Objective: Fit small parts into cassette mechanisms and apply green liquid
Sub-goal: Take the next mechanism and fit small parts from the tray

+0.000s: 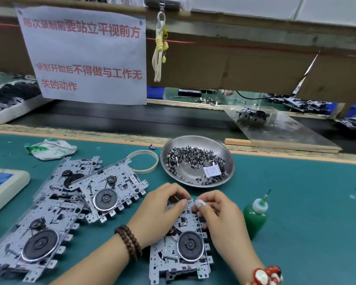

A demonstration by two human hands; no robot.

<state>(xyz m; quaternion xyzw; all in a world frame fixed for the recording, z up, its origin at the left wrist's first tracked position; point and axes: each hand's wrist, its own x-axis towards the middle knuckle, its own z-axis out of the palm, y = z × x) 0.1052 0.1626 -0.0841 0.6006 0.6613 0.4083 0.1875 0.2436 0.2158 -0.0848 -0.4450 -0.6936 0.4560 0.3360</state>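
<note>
Cassette mechanism (181,247) at the near edge of the green surface (306,202), left hand (158,210) and right hand (218,214) with fingers curled, pinching at its far end, green bottle (255,214) just right, dish of small parts (197,161) beyond.

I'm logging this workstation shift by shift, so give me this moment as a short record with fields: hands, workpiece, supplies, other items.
left hand: fingers curled over the top edge of the mechanism
right hand: fingertips at the same edge, white wrap on one fingertip; any part pinched is too small to see
workpiece: cassette mechanism flat on the green mat
supplies: metal dish of small parts; green bottle upright, right of the hands, untouched
other items: stack of mechanisms at left; tape ring; stained cloth
</note>
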